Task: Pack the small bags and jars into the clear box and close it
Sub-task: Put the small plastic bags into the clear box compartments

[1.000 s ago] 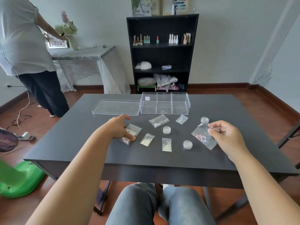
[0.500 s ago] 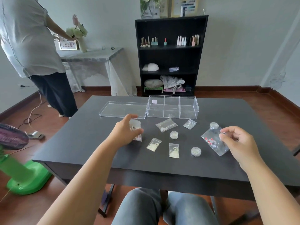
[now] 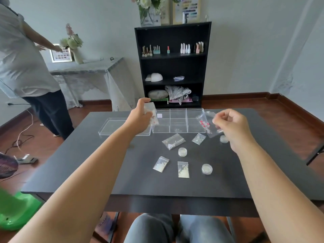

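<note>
The clear box (image 3: 178,120) stands open at the table's far side, with three compartments and its lid (image 3: 114,126) flat to the left. My left hand (image 3: 140,116) holds small clear bags (image 3: 152,114) raised by the box's left end. My right hand (image 3: 231,125) pinches a clear bag with pink beads (image 3: 206,124) above the box's right end. On the table lie several small bags: one large (image 3: 173,141), one small (image 3: 198,138), two with pale contents (image 3: 161,164) (image 3: 183,169). Three small round jars (image 3: 182,152) (image 3: 207,169) (image 3: 223,139) sit among them.
The dark table (image 3: 105,163) carries everything. A black shelf (image 3: 172,67) with bottles stands behind it. A person (image 3: 26,71) stands at the left by a draped side table (image 3: 84,74). A green fan base (image 3: 15,211) sits on the floor at the left.
Both hands have lifted their bags off the table and moved forward to the clear box. The left hand now sits at its left end, the right at its right end.
</note>
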### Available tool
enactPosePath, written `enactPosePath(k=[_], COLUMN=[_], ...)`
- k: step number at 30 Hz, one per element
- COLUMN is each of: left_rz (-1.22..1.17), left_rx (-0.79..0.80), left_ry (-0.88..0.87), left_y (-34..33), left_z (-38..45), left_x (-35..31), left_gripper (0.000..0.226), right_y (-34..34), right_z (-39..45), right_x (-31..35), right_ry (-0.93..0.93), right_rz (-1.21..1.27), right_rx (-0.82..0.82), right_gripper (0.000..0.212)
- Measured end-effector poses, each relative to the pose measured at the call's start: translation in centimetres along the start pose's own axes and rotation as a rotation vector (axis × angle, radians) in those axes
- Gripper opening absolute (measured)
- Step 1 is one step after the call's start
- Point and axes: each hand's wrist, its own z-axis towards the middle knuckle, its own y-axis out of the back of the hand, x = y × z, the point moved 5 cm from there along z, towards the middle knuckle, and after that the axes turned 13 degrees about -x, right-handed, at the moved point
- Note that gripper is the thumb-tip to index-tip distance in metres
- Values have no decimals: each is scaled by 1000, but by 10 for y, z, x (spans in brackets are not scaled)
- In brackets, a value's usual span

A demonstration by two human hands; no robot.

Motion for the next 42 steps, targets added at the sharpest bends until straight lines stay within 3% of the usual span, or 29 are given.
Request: enactPosePath(k=[7, 11, 17, 24, 28, 34, 38, 42], left_rz=[296, 400, 543, 410, 335, 299, 295, 305], left_rx=[164, 238, 129, -93, -226, -203, -219, -219], left_ry=[-130, -203, -285, -154, -92, -71, -99, -105], left_y=[-34, -55, -58, -45, -40, -45, -45, -46], left_z=[44, 54, 55, 28, -1, -17, -20, -20], left_x=[-12, -8, -2, 22, 37, 44, 45, 47], left_gripper=[53, 36, 36, 43, 40, 43, 43, 45], right_y=[-40, -50, -68, -126, -161, -193, -210, -215], right_z=[11, 18, 27, 37, 34, 22, 10, 2], right_x=[25, 8, 6, 21, 27, 30, 38, 41], right_ry=[46, 16, -11, -18, 35, 129, 174, 195], right_rz=[58, 14, -89, -168, -309, -475, -724, -781], right_rx=[35, 38, 76, 174, 245, 321, 457, 524], right_gripper=[29, 33, 38, 53, 50, 46, 47, 44])
